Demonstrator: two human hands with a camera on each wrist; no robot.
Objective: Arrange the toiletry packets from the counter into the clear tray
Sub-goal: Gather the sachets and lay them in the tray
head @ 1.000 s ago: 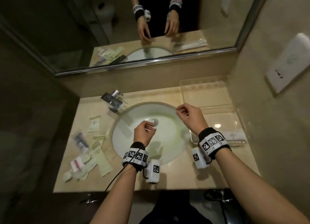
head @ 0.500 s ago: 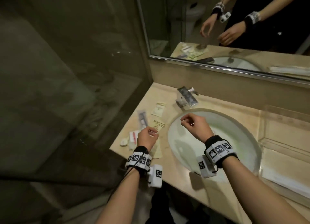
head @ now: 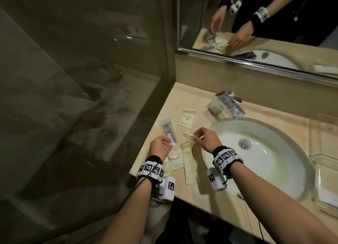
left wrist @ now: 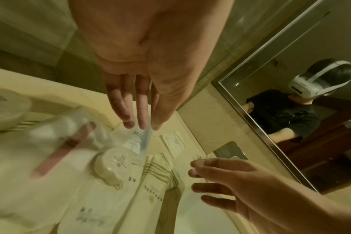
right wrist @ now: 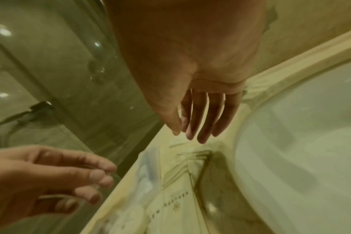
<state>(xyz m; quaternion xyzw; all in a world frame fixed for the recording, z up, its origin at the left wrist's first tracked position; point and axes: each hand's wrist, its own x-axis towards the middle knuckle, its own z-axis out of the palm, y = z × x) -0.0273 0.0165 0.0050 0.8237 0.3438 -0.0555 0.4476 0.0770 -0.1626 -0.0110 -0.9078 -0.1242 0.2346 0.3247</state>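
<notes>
Several toiletry packets lie on the beige counter (head: 182, 101) left of the sink. Among them are a small pale sachet (head: 186, 119), a clear toothbrush packet (head: 167, 132), a long pale packet (head: 188, 164) and a round clear-wrapped item (head: 173, 155). My left hand (head: 169, 143) hovers at the toothbrush packet's near end, fingers relaxed and holding nothing; I cannot tell whether it touches. My right hand (head: 196, 135) is just above the striped packet tops (head: 187, 138), fingers extended downward and empty. The clear tray (head: 321, 126) stands at the far right, apart from both hands.
The white oval sink (head: 259, 152) lies between the packets and the tray. A chrome faucet (head: 226, 104) stands behind it. A mirror (head: 256, 33) runs along the back wall. Left of the counter's edge a glass shower wall (head: 91, 79) closes in.
Both hands have moved left from above the sink to above the packets. My head has turned left, so the tray has slid to the right edge of view.
</notes>
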